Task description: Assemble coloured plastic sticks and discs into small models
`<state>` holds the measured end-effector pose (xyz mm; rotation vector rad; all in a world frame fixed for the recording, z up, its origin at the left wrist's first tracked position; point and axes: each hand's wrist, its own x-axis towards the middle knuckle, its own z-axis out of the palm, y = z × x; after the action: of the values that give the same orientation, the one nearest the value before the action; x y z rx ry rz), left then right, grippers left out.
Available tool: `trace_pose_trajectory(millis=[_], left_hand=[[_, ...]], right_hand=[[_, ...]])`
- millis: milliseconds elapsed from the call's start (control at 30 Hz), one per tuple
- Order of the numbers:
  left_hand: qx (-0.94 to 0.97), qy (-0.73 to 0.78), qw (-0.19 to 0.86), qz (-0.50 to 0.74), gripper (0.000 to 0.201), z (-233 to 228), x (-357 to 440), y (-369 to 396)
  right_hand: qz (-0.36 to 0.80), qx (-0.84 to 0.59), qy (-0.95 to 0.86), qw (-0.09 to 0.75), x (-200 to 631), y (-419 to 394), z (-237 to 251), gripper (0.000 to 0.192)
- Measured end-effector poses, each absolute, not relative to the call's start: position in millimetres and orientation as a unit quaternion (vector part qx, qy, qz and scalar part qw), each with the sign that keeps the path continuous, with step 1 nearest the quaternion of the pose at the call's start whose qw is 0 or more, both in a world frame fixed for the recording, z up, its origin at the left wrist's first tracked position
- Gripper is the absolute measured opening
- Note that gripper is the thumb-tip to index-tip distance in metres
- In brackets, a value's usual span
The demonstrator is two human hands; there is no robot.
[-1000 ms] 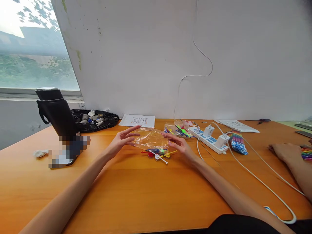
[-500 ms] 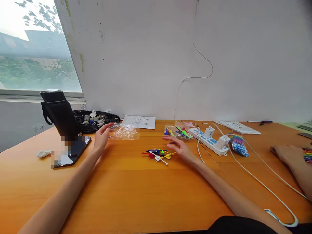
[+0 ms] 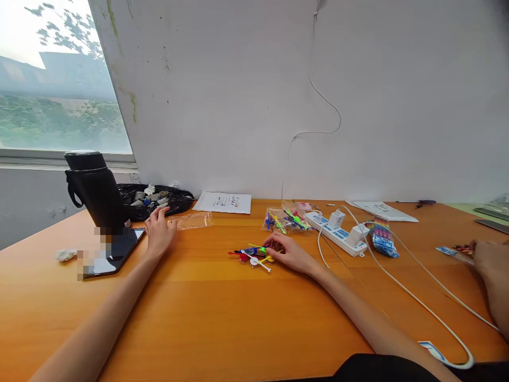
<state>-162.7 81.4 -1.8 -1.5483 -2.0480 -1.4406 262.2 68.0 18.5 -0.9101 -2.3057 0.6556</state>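
- small pile of colourful plastic toy pieces with thin sticks (image 3: 253, 254) lies mid-table, nearer the far edge of the orange wooden table (image 3: 222, 313)
- right hand (image 3: 287, 251) rests on the pile's right side, fingers curled loosely onto the pieces, not visibly gripping
- left hand (image 3: 159, 231) lies flat and released on the table, touching the empty clear plastic bag (image 3: 192, 220) at its left end
- just left of it a dark phone (image 3: 115, 253) and a black flask (image 3: 96, 190)
- towards the far edge, a clear bag of coloured pieces (image 3: 284, 219) beside a white power strip (image 3: 337, 232)
- another person's hand (image 3: 488, 257) at the right edge
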Motion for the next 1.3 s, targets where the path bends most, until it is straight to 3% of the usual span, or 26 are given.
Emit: trace_pose_trajectory(millis=[100,333,433,567,900,1300], left_hand=[[-0.61,-0.601,0.092,-0.508,0.035,14,-126,71],[-0.756,-0.414,-0.314,-0.399,0.033,5,-24,41],[-0.738,-0.383,-0.406,-0.379,0.04,-2,-14,35],[-0.72,-0.363,-0.445,-0.39,0.042,0,-18,32],[-0.762,-0.345,-0.42,-0.352,0.031,7,-18,28],[-0.772,-0.324,-0.45,-0.311,0.026,12,-15,14]], right_hand=[[0.263,-0.342,-0.855,0.288,255,64,17,0.024],[0.312,-0.343,-0.834,0.298,244,61,8,0.025],[0.333,-0.349,-0.817,0.316,244,64,5,0.028],[0.372,-0.348,-0.782,0.359,245,70,4,0.029],[0.424,-0.345,-0.709,0.444,243,82,13,0.038],[0.575,-0.319,-0.557,0.507,237,84,12,0.036]])
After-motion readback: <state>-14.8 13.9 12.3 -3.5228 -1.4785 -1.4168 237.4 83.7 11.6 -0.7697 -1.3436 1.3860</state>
